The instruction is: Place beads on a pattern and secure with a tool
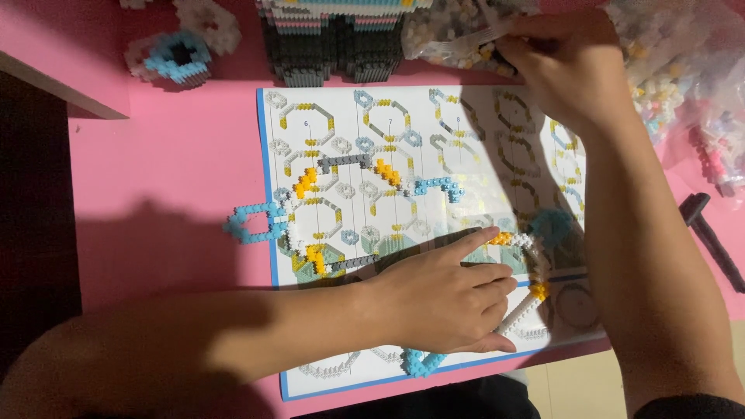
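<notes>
Brick chains (341,186) made of tiny blue, yellow, grey and white pieces lie on an instruction sheet (481,132), which rests on a pink table (171,171); one blue ring (252,223) hangs over the left edge of the sheet. At the far left, a blue and white round model (177,58) stands on the table; a dark striped model (334,46) stands above the sheet. Left hand (442,299) lies flat on the sheet, loose and holding nothing, its index finger pointing at a yellow and white chain (514,239). Right hand (570,66) pinches the edge of a clear bag of pieces (454,35); a black tool (710,237) lies at the far right.
</notes>
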